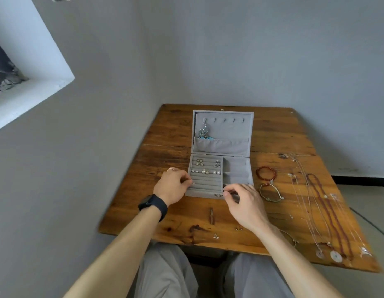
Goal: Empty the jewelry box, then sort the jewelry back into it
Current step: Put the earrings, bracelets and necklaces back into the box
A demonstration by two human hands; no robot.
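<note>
One jewelry box [240, 125]: grey, soft-lined, lid open, mid-table; probably light, best steadied by its rim.
Earrings [199, 162]: seated in the ring rolls; tiny and slippery, so a fingertip pinch suits them.
Necklaces [335, 255]: laid out right of the box; limp, likely to tangle, best lifted near the clasp.
Red bead bracelet [265, 167]: just beside the box.
Left hand [172, 186]: fingers curled at the rolls; grip cannot be told.
Right hand [245, 203]: fingers bent over the front rim; likewise unclear.
Table [165, 151]: worn wood, in a grey-walled corner.
</note>
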